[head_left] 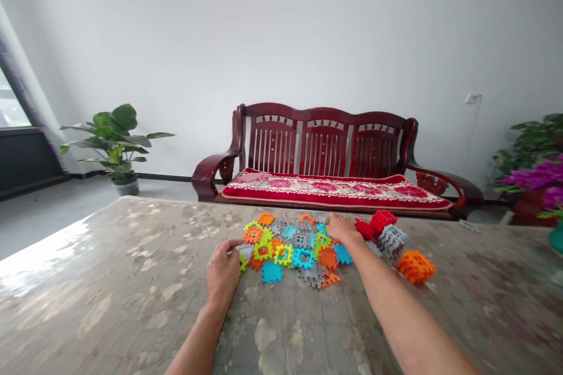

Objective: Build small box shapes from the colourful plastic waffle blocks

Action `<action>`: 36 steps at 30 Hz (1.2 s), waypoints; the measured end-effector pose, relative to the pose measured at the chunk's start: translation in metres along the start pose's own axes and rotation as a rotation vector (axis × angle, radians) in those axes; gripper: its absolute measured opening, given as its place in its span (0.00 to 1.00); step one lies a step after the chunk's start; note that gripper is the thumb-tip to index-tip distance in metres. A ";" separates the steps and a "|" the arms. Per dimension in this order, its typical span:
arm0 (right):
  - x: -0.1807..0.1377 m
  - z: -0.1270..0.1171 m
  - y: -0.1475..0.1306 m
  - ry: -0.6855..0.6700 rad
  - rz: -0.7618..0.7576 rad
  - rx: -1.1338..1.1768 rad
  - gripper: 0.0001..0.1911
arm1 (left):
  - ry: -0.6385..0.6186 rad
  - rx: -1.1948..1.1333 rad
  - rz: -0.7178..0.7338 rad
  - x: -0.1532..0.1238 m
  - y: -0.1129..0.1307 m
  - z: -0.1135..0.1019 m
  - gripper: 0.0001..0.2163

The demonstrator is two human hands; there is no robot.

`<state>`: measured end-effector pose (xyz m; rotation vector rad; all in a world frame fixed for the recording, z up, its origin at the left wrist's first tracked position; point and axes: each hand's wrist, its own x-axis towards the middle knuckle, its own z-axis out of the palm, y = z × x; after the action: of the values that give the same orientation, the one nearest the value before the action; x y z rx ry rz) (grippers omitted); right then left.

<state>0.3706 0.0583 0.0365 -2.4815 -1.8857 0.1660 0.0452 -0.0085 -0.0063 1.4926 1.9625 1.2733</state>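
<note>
A heap of flat interlocking plastic tiles (294,249) in orange, green, blue and grey lies on the marble-patterned table (109,281). My left hand (223,269) rests at the heap's left edge, fingers curled and pinching a grey tile (245,252). My right hand (342,228) reaches over the far right of the heap, palm down, fingers bent onto the tiles; what it grips is hidden. Right of that hand stand assembled cubes: a red one (382,221), a grey one (392,240) and an orange one (416,266).
Behind the table stands a dark wooden bench (325,146) with a red floral cushion. A potted plant (115,143) stands on the floor at left. Purple flowers (539,179) and green leaves are at the right edge. A white wall is behind.
</note>
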 end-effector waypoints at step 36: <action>-0.096 -0.017 0.030 0.120 -0.184 0.374 0.22 | -0.001 0.020 0.039 0.000 0.004 -0.001 0.15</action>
<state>0.3758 -0.0415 0.0581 -2.0219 -1.8241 0.3239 0.0469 -0.0090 -0.0029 1.5482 1.9603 1.2720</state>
